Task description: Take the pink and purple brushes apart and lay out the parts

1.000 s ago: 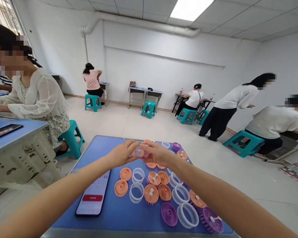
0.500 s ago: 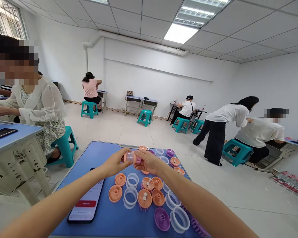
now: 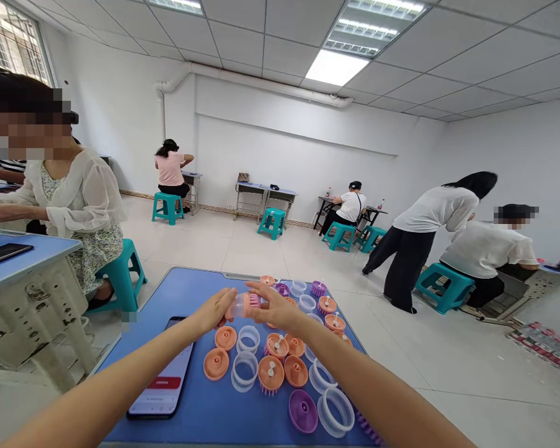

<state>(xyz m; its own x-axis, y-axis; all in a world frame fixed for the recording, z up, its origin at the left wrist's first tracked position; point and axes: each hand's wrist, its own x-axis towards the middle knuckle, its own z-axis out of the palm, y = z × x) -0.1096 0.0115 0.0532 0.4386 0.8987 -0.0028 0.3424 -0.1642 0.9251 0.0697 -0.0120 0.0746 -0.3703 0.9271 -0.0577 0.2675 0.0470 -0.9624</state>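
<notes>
Head view: pink plastic brush (image 3: 243,305) pinched sideways between left hand (image 3: 211,311) and right hand (image 3: 275,308), both narrow around it, above the blue counter (image 3: 200,423); orange discs (image 3: 226,338) and clear rings (image 3: 248,339) just below both hands.

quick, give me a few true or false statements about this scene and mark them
1. The left hand and the right hand both hold a peach bristled piece. True.
2. The phone lies to the right of the parts on the blue table. False: it lies to their left.
3. A clear plastic ring lies beside a purple disc. True.
4. The person in the white blouse at the left is standing. False: that person sits on a teal stool.
</notes>
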